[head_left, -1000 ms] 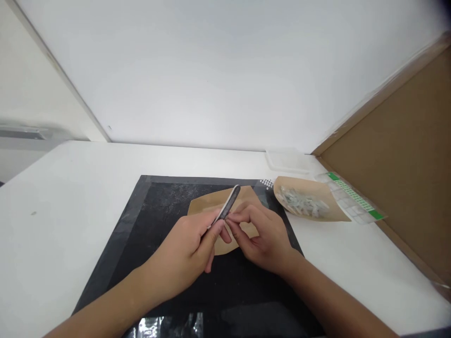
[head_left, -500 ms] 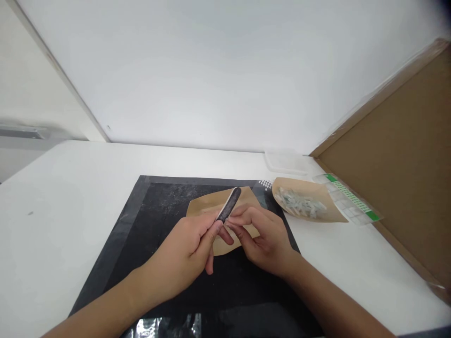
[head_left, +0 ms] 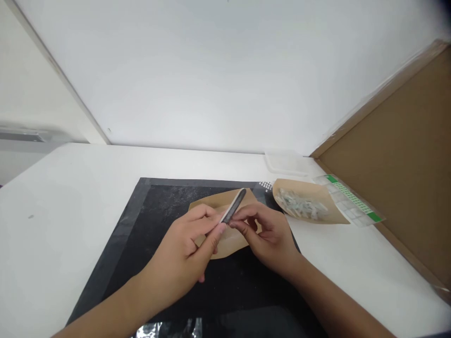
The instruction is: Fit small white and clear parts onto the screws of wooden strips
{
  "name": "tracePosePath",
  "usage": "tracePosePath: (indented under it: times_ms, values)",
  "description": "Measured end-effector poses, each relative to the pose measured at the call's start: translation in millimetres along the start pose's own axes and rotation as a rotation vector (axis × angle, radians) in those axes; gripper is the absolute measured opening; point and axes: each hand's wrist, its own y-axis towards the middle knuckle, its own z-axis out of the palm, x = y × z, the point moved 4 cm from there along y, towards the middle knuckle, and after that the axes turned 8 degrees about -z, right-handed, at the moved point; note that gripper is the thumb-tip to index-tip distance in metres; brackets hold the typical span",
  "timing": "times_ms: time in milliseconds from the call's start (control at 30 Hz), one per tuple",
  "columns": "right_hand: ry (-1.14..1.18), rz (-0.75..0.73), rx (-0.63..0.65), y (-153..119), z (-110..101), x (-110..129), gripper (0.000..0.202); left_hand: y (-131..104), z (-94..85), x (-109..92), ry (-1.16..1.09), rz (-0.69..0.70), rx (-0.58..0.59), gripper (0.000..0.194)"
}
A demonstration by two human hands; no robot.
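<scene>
My left hand [head_left: 192,241] pinches the lower end of a slim dark file with a pale edge [head_left: 235,205], which slants up to the right. My right hand [head_left: 269,234] is closed just beside it, thumb and forefinger pressed together near the file's lower end; whatever lies between them is too small to make out. Under both hands, a brown paper piece [head_left: 229,248] lies on the black mat [head_left: 141,253], partly covered by the fingers.
Right of the mat, a second brown paper [head_left: 334,213] bears many small clear pieces [head_left: 303,205]. Beside it lies a clear strip with green labels [head_left: 355,199]. A clear tray [head_left: 287,163] stands at the back, and a cardboard panel [head_left: 394,141] borders the right side.
The file has turned so that its pale edge shows more and its dark face less. My left hand's fingers have curled in beneath it. My right hand has shifted only slightly.
</scene>
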Motion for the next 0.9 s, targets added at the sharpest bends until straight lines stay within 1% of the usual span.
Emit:
tracePosePath:
  times_ms: [100, 233, 300, 367, 467, 533, 600, 700, 833, 900]
  values:
    - [-0.009, 0.008, -0.003, 2, -3, 0, 0.007, 3, -1.2, 7, -0.041, -0.067, -0.035, 0.041]
    - [-0.032, 0.014, -0.009, 1, -4, 0, 0.007, 4, 1.6, 10, 0.003, -0.076, -0.03, 0.036]
    - [-0.072, -0.015, -0.02, 0, -3, 1, 0.007, 2, 2.7, 8, 0.054, -0.048, -0.043, 0.038]
    - [-0.15, -0.082, -0.032, -1, -1, 4, 0.009, 2, 3.0, 4, 0.116, 0.003, -0.065, 0.041]
    - [-0.353, -0.224, -0.065, -1, 2, 13, 0.018, 1, 2.4, -3, 0.188, 0.092, -0.104, 0.046]
    - [-0.462, -0.286, -0.091, 0, 3, 18, 0.022, 1, 1.6, -7, 0.22, 0.151, -0.132, 0.048]
    - [-0.487, -0.304, -0.102, 1, 4, 19, 0.023, -1, 0.8, -10, 0.251, 0.2, -0.159, 0.048]
    - [-0.459, -0.305, -0.11, 3, 4, 18, 0.022, -3, 0.6, -12, 0.269, 0.246, -0.18, 0.047]
    - [-0.483, -0.327, -0.12, 3, 5, 17, 0.022, -5, 2.0, -10, 0.243, 0.241, -0.163, 0.048]
    - [-0.505, -0.342, -0.061, 3, 8, 17, 0.023, -4, 2.8, -8, 0.246, 0.222, -0.159, 0.049]
